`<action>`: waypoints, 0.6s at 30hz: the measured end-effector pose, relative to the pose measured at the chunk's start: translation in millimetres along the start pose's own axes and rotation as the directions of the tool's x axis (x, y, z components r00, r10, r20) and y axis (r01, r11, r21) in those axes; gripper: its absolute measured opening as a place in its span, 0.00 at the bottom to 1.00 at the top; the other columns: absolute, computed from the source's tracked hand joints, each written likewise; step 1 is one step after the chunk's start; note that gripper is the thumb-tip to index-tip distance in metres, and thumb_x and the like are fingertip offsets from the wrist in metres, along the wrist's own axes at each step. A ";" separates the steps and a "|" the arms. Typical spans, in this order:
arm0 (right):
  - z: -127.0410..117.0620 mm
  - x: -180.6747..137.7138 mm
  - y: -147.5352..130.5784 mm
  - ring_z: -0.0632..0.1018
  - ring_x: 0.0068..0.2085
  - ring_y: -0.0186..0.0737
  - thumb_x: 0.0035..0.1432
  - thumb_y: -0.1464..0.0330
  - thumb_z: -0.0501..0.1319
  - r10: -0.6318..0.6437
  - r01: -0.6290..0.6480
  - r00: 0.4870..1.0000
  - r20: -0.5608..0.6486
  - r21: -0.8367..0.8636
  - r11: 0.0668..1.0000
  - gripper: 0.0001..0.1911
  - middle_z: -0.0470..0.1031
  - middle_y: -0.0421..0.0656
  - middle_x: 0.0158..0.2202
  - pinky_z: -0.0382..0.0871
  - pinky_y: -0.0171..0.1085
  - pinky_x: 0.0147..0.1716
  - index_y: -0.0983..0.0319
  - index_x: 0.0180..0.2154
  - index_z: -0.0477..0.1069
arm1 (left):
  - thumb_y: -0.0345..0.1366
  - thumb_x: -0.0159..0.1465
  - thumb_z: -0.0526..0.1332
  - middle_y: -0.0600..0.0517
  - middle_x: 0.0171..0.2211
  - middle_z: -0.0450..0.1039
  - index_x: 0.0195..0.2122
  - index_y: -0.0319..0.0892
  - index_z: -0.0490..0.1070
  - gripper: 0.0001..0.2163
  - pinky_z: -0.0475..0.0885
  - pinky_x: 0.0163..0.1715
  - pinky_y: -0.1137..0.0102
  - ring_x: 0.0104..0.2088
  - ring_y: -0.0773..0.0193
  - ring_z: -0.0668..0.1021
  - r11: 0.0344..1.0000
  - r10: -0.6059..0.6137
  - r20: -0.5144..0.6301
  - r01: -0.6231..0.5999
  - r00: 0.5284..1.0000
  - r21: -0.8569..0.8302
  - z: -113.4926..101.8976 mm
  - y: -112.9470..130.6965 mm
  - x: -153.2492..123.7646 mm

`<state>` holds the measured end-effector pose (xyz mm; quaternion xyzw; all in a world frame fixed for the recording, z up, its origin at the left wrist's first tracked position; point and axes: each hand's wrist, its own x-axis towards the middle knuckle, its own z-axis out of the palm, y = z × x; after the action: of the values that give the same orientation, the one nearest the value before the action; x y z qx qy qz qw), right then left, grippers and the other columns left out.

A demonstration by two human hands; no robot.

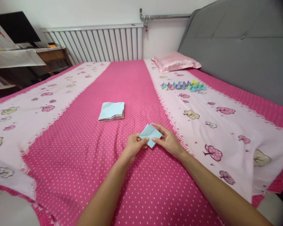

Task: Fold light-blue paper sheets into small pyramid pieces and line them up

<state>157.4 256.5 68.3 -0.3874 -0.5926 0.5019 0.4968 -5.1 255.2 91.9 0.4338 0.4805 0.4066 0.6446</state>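
Observation:
A small light-blue folded paper (150, 135) is held just above the pink dotted bedsheet (89, 163) between both hands. My left hand (134, 145) pinches its left corner with thumb and fingers. From the right side, my right hand (168, 140) grips the paper, fingers curled over its top edge. A stack of square papers (112, 111), light blue on top, lies on the sheet to the upper left of my hands. A row of several folded paper pieces (184, 85) in blue, purple, pink and yellow lies far off on the pale strip to the right.
A pink pillow (175, 61) rests against the grey padded headboard (240, 44) at the far right. A white radiator (96, 44) lines the back wall. A desk with a dark monitor (17, 27) stands at the far left. The bed's near edge drops off at the bottom corners.

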 end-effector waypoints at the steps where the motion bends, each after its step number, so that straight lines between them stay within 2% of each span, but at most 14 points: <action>1: 0.0 0.2 0.9 0.74 0.45 0.40 0.49 0.69 0.62 -0.007 0.007 1.000 -0.010 -0.009 1.000 0.28 0.70 0.46 0.50 0.68 0.39 0.43 0.59 0.53 0.62 | 0.41 0.42 0.70 0.48 0.24 0.75 0.31 0.33 0.74 0.18 0.66 0.23 0.76 0.22 0.70 0.73 1.000 -0.001 0.000 0.001 1.000 -0.001 0.1 0.0 0.0; 7: -0.6 1.6 4.2 0.75 0.35 0.38 0.46 0.68 0.64 0.030 -0.032 0.997 -0.076 -0.025 0.999 0.13 0.75 0.42 0.36 0.69 0.36 0.35 0.62 0.37 0.71 | 0.39 0.42 0.70 0.49 0.22 0.73 0.28 0.33 0.74 0.15 0.65 0.23 0.76 0.20 0.71 0.71 1.000 0.002 0.000 -0.002 1.000 -0.011 1.1 0.4 0.2; 10: -1.8 0.9 0.5 0.74 0.35 0.37 0.47 0.69 0.62 -0.014 0.008 0.998 -0.065 -0.097 0.995 0.05 0.74 0.42 0.34 0.67 0.36 0.36 0.62 0.30 0.73 | 0.38 0.43 0.69 0.49 0.21 0.73 0.25 0.34 0.74 0.13 0.66 0.23 0.76 0.20 0.71 0.72 1.000 0.013 0.002 -0.013 1.000 -0.003 2.3 0.9 -0.5; 15: -3.9 -1.8 -7.8 0.73 0.32 0.36 0.49 0.69 0.55 -0.021 0.024 0.999 0.025 -0.115 0.993 0.10 0.73 0.43 0.34 0.66 0.35 0.30 0.62 0.31 0.75 | 0.37 0.44 0.69 0.48 0.21 0.74 0.26 0.34 0.75 0.12 0.67 0.25 0.75 0.21 0.70 0.73 1.000 0.024 0.000 -0.024 1.000 -0.014 5.0 2.2 -1.3; 18: -3.8 -1.0 -5.3 0.73 0.31 0.37 0.50 0.67 0.58 -0.038 0.034 0.999 -0.021 -0.158 0.987 0.08 0.72 0.43 0.31 0.66 0.35 0.30 0.63 0.29 0.75 | 0.37 0.43 0.70 0.48 0.22 0.74 0.26 0.34 0.75 0.13 0.68 0.27 0.74 0.22 0.69 0.73 0.999 0.035 0.028 -0.034 0.999 -0.043 6.2 3.2 -1.7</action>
<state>161.6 255.3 73.3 -0.4209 -0.6314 0.4395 0.4807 0.2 253.5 96.4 0.4339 0.4551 0.4215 0.6534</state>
